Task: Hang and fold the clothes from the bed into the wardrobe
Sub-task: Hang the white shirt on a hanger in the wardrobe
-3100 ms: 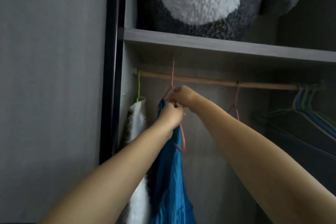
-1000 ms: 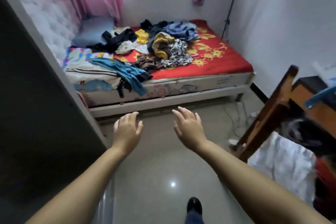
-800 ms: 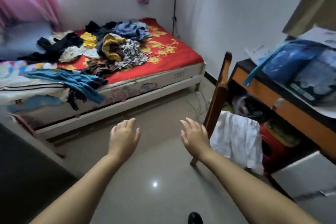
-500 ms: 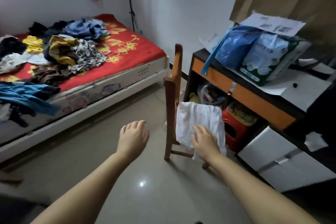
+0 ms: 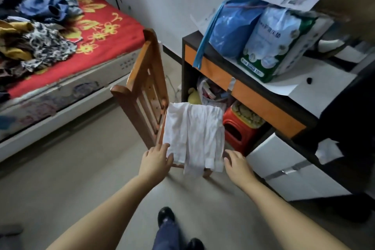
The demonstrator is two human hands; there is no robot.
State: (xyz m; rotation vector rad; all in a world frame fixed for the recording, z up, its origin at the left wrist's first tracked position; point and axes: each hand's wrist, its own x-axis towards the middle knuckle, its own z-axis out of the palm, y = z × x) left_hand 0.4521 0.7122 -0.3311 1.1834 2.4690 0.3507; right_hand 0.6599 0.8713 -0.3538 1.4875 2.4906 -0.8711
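A white shirt (image 5: 194, 134) lies folded over the seat of a wooden chair (image 5: 144, 85), its cuffs hanging off the front edge. My left hand (image 5: 155, 161) reaches to the shirt's lower left edge with straight fingers that touch the cloth. My right hand (image 5: 236, 165) is at the lower right edge, fingers relaxed, just beside the cuff. Neither hand holds anything. A pile of mixed clothes (image 5: 34, 32) lies on the bed with the red flowered sheet (image 5: 105, 32) at the upper left. The wardrobe is out of view.
A black and orange desk (image 5: 253, 95) stands to the right, with blue and white plastic packs (image 5: 261, 34) and papers on top. A red stool (image 5: 239, 130) sits under it, a white drawer unit (image 5: 288, 170) beside it. My shoes (image 5: 165, 214) stand on the grey floor.
I have turned from the wardrobe, past the bed, to the chair. Both empty hands have moved forward and now flank the white shirt's lower edge.
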